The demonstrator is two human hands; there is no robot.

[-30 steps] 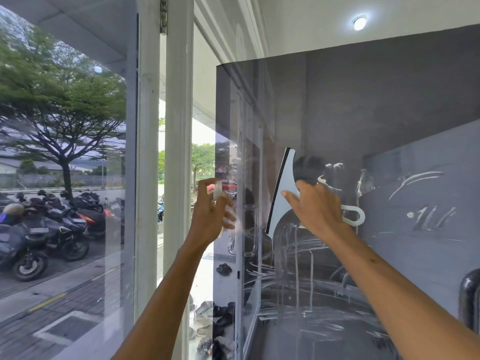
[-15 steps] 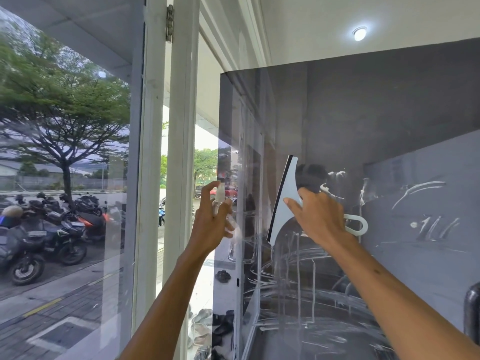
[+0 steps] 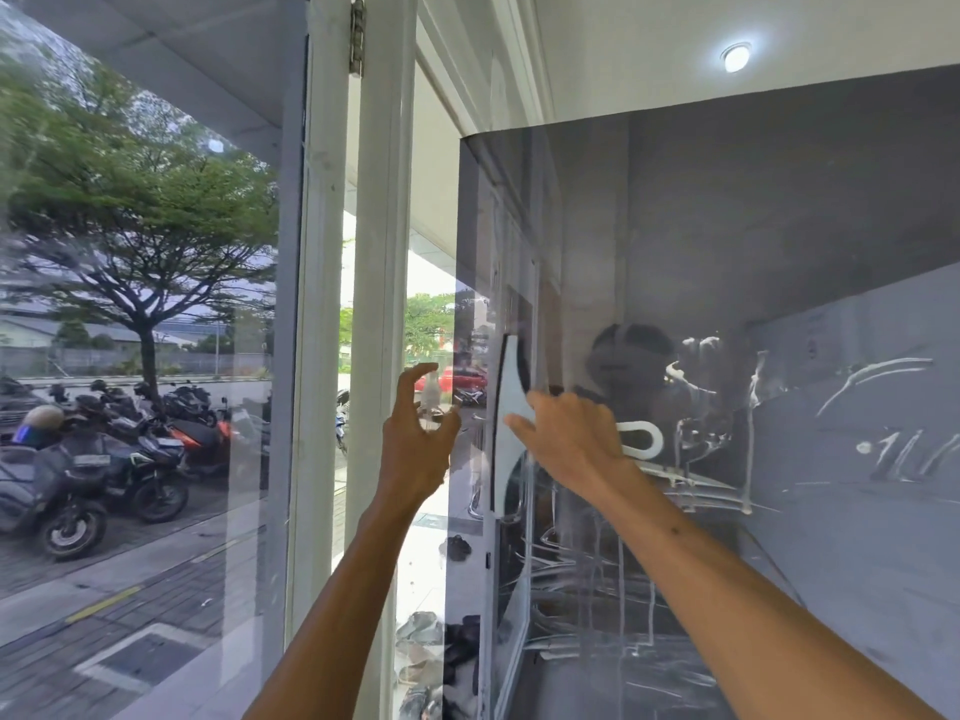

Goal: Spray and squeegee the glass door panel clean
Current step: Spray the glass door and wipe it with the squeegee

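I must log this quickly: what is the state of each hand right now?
Left hand: fingers curled around a small spray bottle, blurred.
Right hand: holding the squeegee on the glass door.

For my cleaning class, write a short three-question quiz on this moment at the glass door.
1. True or false: the blade of the squeegee runs roughly vertical on the glass door panel.
2. The right hand grips: A) a cloth B) the squeegee C) a bucket.
3. Fill in: white streaks show on the glass to the ____ of the squeegee.
Key: 1 true; 2 B; 3 right.
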